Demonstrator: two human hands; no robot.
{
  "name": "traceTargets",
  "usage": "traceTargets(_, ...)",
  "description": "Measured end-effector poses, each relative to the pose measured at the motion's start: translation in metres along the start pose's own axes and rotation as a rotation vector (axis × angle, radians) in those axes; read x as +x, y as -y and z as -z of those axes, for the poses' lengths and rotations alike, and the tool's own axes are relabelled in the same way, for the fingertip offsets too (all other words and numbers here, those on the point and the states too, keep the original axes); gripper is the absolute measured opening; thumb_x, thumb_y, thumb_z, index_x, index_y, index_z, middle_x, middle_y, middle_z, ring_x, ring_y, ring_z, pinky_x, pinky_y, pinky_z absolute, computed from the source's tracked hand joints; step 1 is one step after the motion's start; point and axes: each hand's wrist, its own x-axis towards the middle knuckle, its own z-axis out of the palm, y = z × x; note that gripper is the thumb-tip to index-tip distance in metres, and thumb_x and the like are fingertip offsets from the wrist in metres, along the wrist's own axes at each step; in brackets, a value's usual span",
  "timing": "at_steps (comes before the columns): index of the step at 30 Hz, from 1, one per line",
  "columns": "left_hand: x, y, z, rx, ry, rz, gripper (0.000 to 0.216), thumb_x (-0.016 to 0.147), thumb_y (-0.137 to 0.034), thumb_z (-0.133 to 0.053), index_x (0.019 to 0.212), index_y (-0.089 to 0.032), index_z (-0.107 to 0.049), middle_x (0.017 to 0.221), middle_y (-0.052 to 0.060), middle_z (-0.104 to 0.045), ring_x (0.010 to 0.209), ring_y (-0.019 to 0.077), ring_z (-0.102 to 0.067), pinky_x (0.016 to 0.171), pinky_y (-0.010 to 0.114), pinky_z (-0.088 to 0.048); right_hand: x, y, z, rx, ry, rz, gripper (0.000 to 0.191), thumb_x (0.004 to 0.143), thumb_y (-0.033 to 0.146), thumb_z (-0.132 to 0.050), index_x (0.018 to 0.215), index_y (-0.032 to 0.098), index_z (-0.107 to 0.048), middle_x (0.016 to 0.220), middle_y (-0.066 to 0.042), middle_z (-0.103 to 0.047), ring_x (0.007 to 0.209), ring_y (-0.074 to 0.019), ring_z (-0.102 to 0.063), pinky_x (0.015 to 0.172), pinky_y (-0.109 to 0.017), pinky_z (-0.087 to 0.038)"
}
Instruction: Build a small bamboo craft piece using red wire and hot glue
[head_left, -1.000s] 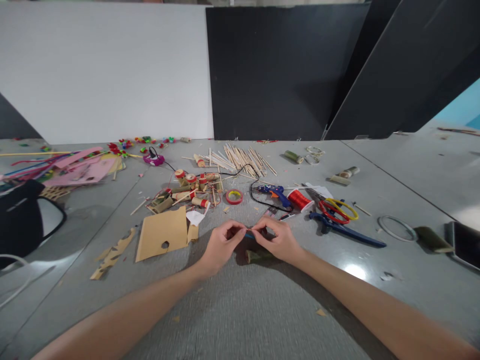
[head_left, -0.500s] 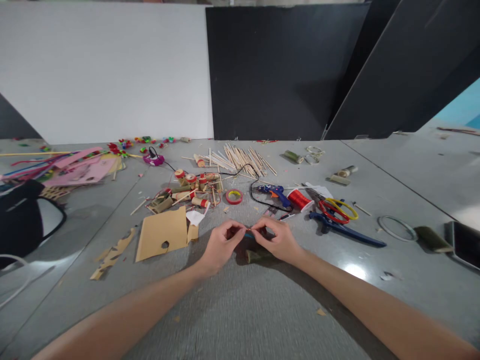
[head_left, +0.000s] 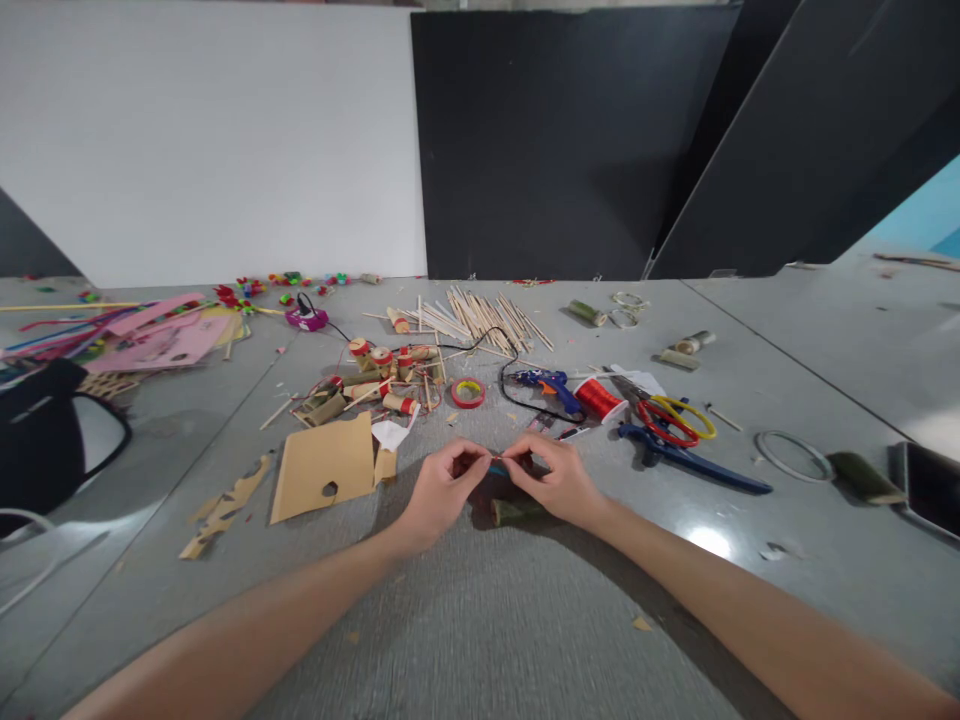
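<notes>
My left hand (head_left: 448,488) and my right hand (head_left: 553,480) meet above the middle of the grey floor, thumbs and forefingers pinched. Between the fingertips runs a thin red string (head_left: 496,458), too small to make out in detail. Just below the fingers lies a short green bamboo piece (head_left: 511,513), partly covered by my right hand. A little blue shows behind the fingertips, but I cannot tell what it is. Ahead of the hands sit a roll of red tape (head_left: 468,393) and a spool of red thread (head_left: 601,400).
Bamboo pieces with red bands (head_left: 382,360) and cardboard (head_left: 326,465) lie to the left. Thin sticks (head_left: 495,320) are heaped behind. A blue glue gun (head_left: 553,388), scissors (head_left: 679,420) and a dark blue handled tool (head_left: 694,465) lie right. Upright boards (head_left: 562,140) stand at the back.
</notes>
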Motion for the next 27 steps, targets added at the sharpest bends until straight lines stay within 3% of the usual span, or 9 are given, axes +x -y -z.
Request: traceTargets(27, 0.0006, 0.0015, 0.0001, -0.006, -0.014, 0.003, 0.019, 0.088, -0.037, -0.065, 0.085, -0.018, -0.069, 0.083, 0.004, -0.072, 0.074, 0.0171, -0.065, 0.066, 0.026, -0.051, 0.0000, 0.0014, 0.0009, -0.009, -0.001, -0.003, 0.010, 0.094, 0.026, -0.059, 0.087, 0.022, -0.064, 0.078, -0.002, -0.066, 0.071, -0.0161, -0.060, 0.067, -0.029, -0.047)
